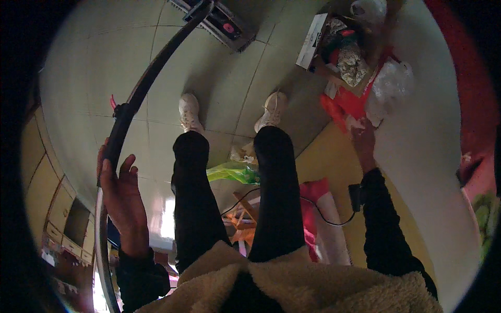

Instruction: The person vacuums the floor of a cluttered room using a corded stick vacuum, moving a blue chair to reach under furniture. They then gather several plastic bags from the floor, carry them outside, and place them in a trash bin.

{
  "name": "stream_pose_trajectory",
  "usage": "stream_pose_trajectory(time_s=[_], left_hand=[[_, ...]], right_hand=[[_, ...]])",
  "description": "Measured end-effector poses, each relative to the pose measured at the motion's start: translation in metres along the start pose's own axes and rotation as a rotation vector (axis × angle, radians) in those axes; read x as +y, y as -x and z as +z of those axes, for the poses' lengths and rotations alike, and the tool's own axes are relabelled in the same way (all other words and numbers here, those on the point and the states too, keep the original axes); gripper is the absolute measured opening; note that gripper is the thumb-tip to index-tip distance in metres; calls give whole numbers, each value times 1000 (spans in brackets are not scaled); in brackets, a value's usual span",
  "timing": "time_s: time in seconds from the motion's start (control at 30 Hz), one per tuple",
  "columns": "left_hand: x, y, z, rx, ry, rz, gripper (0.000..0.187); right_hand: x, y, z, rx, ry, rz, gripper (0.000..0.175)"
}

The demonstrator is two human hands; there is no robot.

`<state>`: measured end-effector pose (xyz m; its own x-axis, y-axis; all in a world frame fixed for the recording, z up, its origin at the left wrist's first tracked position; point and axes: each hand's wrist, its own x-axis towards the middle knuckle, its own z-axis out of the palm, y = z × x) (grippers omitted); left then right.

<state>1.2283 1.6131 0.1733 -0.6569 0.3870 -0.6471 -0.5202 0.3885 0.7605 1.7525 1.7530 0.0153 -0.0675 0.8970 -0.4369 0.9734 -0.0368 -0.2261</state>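
Note:
My left hand (125,195) is around the dark sleeve of a long pole (117,137), thumb against it and some fingers loosely spread. The pole runs up to a wide floor-cleaning head (223,27) with bristled edges, lying on the tiles. A small pink-and-black piece sticks out from the pole above my hand. At the right, my right hand (363,135) grips the edge of a red plastic bag (350,102), though its fingertips are blurred. The bag lies against an open cardboard box (312,41) holding crumpled foil and other items.
Clear plastic bags (391,82) lie beside the box, near the white wall (422,156). A green plastic bag (235,173) lies behind my feet. A black adapter (355,197) hangs with its cable by my right sleeve. Wooden cabinets (58,207) stand at the left.

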Motion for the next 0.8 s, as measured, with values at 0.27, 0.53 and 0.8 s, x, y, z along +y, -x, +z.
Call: stream_pose_trajectory(time_s=[0.27, 0.53, 0.8], left_hand=[[52, -13, -42, -179, -206, 163, 43], [60, -10, -42, -253, -406, 200, 44], [47, 18, -5, -203, -421, 272, 42]], right_hand=[[-46, 204, 47, -326, -590, 475, 38], [-84, 300, 85, -472, -902, 812, 33], [-35, 325, 156, -318, -784, 731, 33]])
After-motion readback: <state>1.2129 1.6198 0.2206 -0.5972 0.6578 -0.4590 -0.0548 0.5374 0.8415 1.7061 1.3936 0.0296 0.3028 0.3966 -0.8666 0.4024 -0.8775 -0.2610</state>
